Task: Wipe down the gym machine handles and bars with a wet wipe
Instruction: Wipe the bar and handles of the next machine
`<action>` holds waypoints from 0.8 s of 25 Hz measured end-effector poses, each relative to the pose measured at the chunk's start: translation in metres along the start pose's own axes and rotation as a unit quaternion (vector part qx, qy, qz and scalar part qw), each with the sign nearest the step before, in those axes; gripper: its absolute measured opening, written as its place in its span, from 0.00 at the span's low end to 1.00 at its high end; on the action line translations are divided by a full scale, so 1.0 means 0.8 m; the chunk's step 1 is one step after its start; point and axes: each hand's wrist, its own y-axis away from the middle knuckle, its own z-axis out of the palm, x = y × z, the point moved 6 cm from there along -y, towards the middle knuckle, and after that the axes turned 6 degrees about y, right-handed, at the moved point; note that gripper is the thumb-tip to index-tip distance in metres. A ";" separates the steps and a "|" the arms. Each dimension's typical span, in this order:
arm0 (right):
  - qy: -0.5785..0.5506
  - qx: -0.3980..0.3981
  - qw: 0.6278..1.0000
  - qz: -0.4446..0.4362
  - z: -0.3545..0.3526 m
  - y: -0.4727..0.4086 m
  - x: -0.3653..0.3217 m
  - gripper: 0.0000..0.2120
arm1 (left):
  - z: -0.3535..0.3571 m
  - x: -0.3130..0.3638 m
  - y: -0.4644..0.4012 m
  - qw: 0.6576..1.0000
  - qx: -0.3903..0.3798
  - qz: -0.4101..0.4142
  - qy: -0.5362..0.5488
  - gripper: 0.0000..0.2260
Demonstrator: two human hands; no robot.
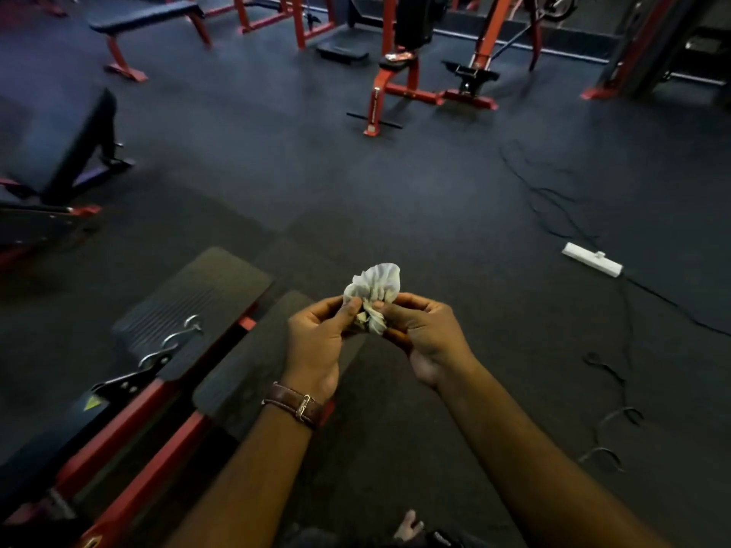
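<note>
Head view shows my left hand (316,342) and right hand (425,336) pinching a crumpled white wet wipe (372,296) between them, thumbs and fingertips clamped on its lower bunched part, its upper end fanning out above my fingers. Both hands hover over the dark rubber gym floor (395,199), just beside the black ridged footplates (197,306) of a red-framed machine at my left; a white power strip (592,259) lies well apart at my right

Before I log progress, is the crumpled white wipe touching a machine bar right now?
No, both hands pinch the crumpled white wipe in mid-air.
</note>
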 end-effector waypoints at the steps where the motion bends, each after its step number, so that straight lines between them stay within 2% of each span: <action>1: -0.005 0.006 1.000 0.001 -0.020 -0.014 -0.010 0.10 | 0.025 0.000 -0.011 1.000 -0.007 -0.002 0.007 0.09; 3: -0.014 0.018 1.000 0.001 -0.052 -0.044 -0.028 0.12 | 0.067 0.001 -0.035 0.999 -0.015 -0.001 0.030 0.04; 6: -0.025 0.031 0.999 0.005 -0.086 -0.096 -0.057 0.11 | 0.117 -0.004 -0.082 0.999 -0.023 0.001 0.037 0.02; 10: -0.020 0.026 0.999 0.014 -0.122 -0.194 -0.107 0.10 | 0.176 -0.019 -0.187 0.999 -0.022 -0.008 0.023 0.08; 15: 0.007 0.014 1.000 0.013 -0.123 -0.364 -0.195 0.07 | 0.231 -0.015 -0.357 0.999 0.009 -0.004 0.038 0.05; 20: 0.034 -0.024 0.998 0.038 -0.102 -0.529 -0.285 0.05 | 0.269 0.029 -0.533 0.999 0.039 0.000 0.007 0.14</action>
